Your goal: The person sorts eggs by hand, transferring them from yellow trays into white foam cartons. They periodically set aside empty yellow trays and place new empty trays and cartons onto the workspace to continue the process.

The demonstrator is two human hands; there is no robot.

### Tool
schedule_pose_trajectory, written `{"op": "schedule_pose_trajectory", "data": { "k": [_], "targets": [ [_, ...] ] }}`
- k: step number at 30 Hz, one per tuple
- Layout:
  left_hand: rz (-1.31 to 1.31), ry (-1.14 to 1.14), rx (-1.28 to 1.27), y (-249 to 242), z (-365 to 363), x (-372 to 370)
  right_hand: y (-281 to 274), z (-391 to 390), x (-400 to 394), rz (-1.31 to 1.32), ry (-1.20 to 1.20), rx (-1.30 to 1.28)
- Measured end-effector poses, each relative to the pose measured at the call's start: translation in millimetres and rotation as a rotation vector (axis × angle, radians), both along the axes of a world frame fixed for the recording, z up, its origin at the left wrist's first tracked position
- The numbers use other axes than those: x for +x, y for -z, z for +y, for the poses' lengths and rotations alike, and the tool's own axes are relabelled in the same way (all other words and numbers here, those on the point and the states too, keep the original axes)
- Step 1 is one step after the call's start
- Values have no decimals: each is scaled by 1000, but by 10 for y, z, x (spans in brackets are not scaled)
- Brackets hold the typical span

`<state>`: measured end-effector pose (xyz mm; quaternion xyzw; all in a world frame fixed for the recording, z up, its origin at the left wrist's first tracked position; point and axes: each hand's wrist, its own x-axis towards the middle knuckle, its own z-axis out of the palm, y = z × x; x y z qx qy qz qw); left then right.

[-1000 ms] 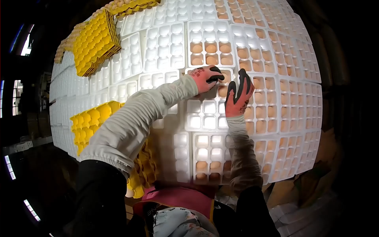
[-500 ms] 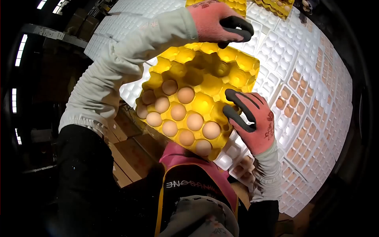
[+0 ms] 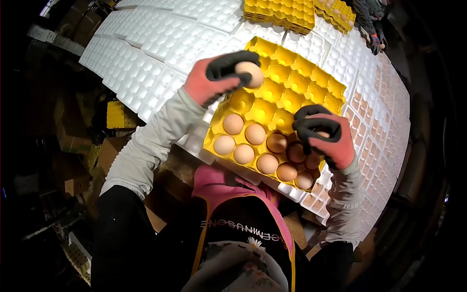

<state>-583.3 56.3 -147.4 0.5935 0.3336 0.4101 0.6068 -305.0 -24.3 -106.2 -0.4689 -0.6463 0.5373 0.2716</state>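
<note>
A yellow egg tray (image 3: 265,113) lies tilted across white trays in front of me, with several brown eggs in its near rows, such as one egg (image 3: 267,164) near the front edge. The far cups hold nothing. My left hand (image 3: 219,78), in a red and black glove, holds an egg (image 3: 250,74) between thumb and fingers over the tray's left side. At the right side, my right hand (image 3: 325,133) has curled fingers over the cups, closed around an egg (image 3: 322,135) that shows only in part.
White moulded trays (image 3: 170,41) spread around, those on the right holding eggs. A stack of yellow trays (image 3: 279,13) stands beyond, beside a yellow tray with eggs (image 3: 335,12). Another person's gloved hand (image 3: 375,44) is at the top right. Cardboard boxes (image 3: 73,131) are at the left.
My left hand has come down and left and now has an egg in it. My right hand has closed its fingers. The view has shifted, and the eggs' arrangement in the tray differs.
</note>
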Motion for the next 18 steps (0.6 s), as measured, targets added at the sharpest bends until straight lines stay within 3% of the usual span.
{"op": "schedule_pose_trajectory", "data": {
  "k": [1,2,3,4,5,7,8,9,10,12,13,15,16,17,18],
  "targets": [
    [-328,-81,-209,-11,81,-101,-86,-17,-210,-302,-169,120],
    [-467,-48,-302,23,128,-241,34,-138,-367,-780,-236,475],
    [-604,-12,-393,86,159,-345,-67,-210,-605,-1112,-287,379],
    [-451,57,-306,71,147,-336,-69,-215,-630,-1116,-323,360],
    [-71,-4,-364,44,76,-376,-67,-204,-651,-1122,-359,342],
    [824,511,579,-281,-73,-232,-21,-208,-387,-709,-140,344],
    [1018,439,789,-185,-170,-194,27,-214,-285,-338,56,246],
    [1210,352,998,-48,-236,-179,-23,-226,-187,-142,139,-35],
    [1218,542,780,3,-156,-171,45,-238,-157,149,232,-82],
    [1169,525,777,55,-154,-215,199,-196,-197,763,277,-249],
    [1122,516,776,59,-154,-249,149,-185,-276,844,263,-334],
    [765,411,623,110,-171,-390,129,-64,-272,452,111,-337],
    [442,340,173,20,-209,-481,65,15,-389,181,-38,-121],
    [115,252,-267,-123,-232,-540,102,59,-480,-242,-222,582],
    [-8,169,-292,-214,-234,-548,83,31,-620,-662,-262,651]
  ]
}}
